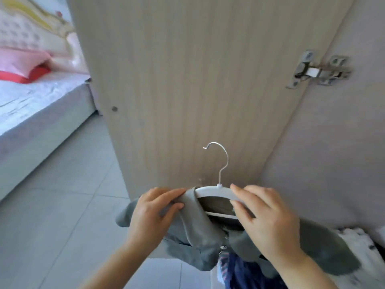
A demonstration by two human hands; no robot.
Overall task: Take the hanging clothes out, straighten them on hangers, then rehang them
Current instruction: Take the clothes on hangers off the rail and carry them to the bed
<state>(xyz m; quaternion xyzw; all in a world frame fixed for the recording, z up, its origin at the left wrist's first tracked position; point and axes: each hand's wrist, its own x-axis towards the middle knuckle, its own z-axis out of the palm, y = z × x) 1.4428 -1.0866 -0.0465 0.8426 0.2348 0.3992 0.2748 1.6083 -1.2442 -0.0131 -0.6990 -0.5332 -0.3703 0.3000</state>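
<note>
Far left: a bed (31, 105) with a pink pillow (23, 63), and grey tiled floor (68, 184) beside it. Centre: the open wardrobe door (187, 80), with a hinge (318, 69) at its right edge.

Step in hand, as I read it, is straightening. The grey garment (198, 232) is out of the wardrobe, low and near, in front of the door. It is draped on a white hanger (214, 191) whose hook (224, 157) points up and is caught on nothing.

Left hand (154, 213): palm down, fingers curled. It pinches a fold of grey cloth at the hanger's left shoulder — clamped on cloth, not on the hanger.

The garment is bunched and lopsided. It is lumped over the left shoulder, the hanger's middle is bare, and the rest sags toward the near right.

Right hand (268, 222): fingers bent over the hanger's right arm and closed on it. It seems to carry the weight; the thumb is hidden.

Near right, below the hands: a blue patterned cloth (235, 272) and a white fluffy cloth (358, 257) — can't tell what either is.

Next move, my guess: the left hand draws the cloth out and down over the left shoulder while the right hand holds the hanger level. Then the same on the right side, then the hook onto the rail. The rail is not in view.
</note>
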